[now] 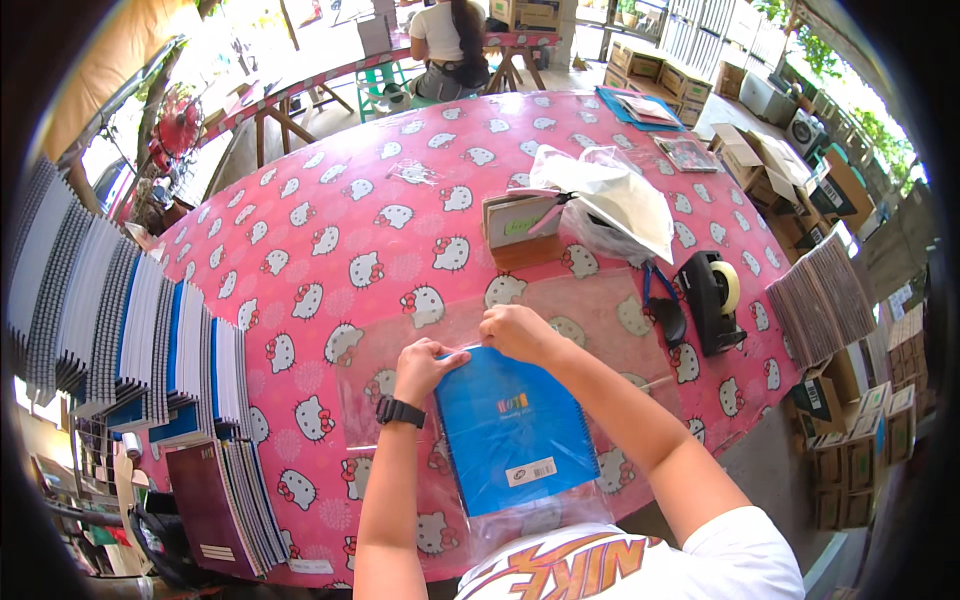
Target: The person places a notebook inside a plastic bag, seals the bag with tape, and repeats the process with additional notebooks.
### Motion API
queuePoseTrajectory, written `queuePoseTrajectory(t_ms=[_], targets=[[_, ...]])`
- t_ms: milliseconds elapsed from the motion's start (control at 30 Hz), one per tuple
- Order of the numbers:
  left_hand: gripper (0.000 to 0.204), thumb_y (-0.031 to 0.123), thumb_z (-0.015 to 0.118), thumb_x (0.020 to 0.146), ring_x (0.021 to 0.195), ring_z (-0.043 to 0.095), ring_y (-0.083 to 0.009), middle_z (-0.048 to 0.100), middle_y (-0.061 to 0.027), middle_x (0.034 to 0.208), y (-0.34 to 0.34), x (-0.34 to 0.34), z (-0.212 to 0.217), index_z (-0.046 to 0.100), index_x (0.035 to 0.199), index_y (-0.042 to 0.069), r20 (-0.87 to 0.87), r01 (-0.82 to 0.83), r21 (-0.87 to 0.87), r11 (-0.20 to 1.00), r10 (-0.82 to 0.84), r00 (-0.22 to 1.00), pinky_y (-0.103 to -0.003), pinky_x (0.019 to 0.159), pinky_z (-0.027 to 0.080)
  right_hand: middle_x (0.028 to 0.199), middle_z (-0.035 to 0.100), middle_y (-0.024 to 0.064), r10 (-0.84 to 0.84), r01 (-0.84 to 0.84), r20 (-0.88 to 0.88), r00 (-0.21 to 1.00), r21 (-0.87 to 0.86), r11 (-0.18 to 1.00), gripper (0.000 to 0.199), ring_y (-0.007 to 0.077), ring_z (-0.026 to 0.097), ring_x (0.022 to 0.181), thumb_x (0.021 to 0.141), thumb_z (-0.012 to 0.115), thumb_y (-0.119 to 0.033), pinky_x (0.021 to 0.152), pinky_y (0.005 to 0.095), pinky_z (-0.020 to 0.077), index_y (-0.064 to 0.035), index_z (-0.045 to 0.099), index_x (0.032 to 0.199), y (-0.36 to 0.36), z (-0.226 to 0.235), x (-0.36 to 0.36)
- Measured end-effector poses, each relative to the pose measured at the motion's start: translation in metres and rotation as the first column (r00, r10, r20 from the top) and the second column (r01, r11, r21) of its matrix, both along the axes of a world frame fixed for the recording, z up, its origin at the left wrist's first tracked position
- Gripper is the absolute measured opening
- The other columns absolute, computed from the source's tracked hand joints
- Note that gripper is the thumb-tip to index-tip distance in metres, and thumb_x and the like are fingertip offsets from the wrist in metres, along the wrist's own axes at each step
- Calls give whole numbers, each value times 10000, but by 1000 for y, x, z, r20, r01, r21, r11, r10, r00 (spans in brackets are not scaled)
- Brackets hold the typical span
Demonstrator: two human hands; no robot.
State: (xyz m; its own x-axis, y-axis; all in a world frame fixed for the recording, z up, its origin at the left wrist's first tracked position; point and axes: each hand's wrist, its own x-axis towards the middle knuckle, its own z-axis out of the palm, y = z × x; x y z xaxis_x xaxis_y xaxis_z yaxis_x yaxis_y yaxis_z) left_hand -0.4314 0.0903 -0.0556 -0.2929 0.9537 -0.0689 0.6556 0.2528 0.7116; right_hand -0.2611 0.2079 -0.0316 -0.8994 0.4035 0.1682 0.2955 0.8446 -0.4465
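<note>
Pink cat-print tablecloth (400, 190) over the work table; trestle bench (300, 85) behind in bright daylight; cardboard boxes (850, 450) stacked at right; red fan (180, 122) at left.

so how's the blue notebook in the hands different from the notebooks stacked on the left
The blue notebook lies alone and flat inside a clear plastic sleeve, held at its top edge by the left hand and right hand. The stacked notebooks overlap in fanned rows, unwrapped and untouched. Both kinds are spiral-bound, and some in the stack are blue too.
</note>
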Motion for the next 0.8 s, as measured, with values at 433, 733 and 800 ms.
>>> queuePoseTrajectory(t_ms=[433, 733, 800], targets=[[549, 382, 505, 848, 1299, 294, -250, 377, -112, 1369, -40, 77, 5, 410, 1312, 103, -573, 282, 156, 947, -146, 807, -498, 1066, 96, 1151, 570, 80, -118, 121, -28, 993, 301, 946, 313, 229, 471, 1143, 819, 566, -266, 954, 525, 294, -43, 596, 1036, -88, -6, 79], [267, 240, 555, 839, 1170, 459, -255, 556, -112, 1174, -44, 84, 4, 631, 1039, 81, -377, 184, 337, 923, -47, 925, -431, 1012, 261, 901, 645, 149, -942, 978, -325, 84, -153, 140, 223, 272, 623, 840, 787, 590, -174, 769, 362, 476, -23, 640, 943, 49, -3, 372], [249, 233, 557, 838, 1161, 468, -251, 563, -107, 1162, -44, 83, 0, 638, 1021, 85, -367, 198, 357, 913, -58, 928, -427, 1004, 273, 899, 650, 155, -960, 975, -220, 176, -98, 201, 232, 267, 629, 837, 791, 598, -224, 759, 361, 475, -37, 656, 917, 59, -18, 398]])
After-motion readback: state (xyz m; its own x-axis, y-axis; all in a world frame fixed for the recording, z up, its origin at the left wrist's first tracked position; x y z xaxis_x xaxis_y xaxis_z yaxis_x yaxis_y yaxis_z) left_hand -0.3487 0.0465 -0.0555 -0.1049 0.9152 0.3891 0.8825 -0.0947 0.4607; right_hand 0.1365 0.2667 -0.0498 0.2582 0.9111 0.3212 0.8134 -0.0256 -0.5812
